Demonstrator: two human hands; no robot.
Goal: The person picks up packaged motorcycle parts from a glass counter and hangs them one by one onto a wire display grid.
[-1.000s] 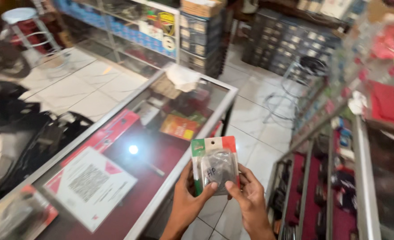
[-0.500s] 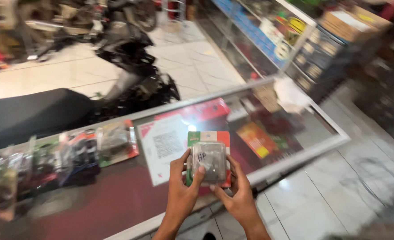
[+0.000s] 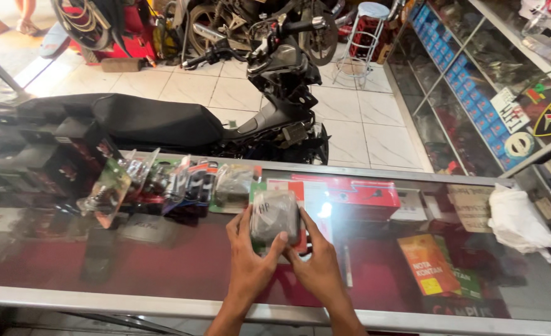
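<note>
1. The clear plastic blister pack on a green, white and red card (image 3: 276,216), holding a greyish metal part, is sitting between both hands in the head view, low over the glass-topped display counter (image 3: 163,274); whether it is touching the glass cannot be told.
2. The left hand (image 3: 249,264) is gripping the pack's left edge, thumb curling up across the front; the right hand (image 3: 316,264) is clamping the right edge, fingers (image 3: 310,225) wrapping the side; the two hands are lying close together, thumbs almost meeting under the pack.
3. Just to the left, a row of similar bagged and carded parts (image 3: 176,183) is lying on the glass, overlapping one another; one is tilting at the far left end.
4. As a judgement: the plastic looks slick, so the pack could be slipping from a loose grip and knocking the glass; a careless push leftward could be shoving the neighbouring packs out of their row.
5. The counter is serving as a case; under the glass a red flat box (image 3: 356,191), an orange booklet (image 3: 429,264) and printed paper sheets are resting on a dark red lining.
6. A white crumpled cloth (image 3: 518,218) is lying on the right end of the glass; a black motorcycle (image 3: 182,121) is standing behind the counter on the tiled floor.
</note>
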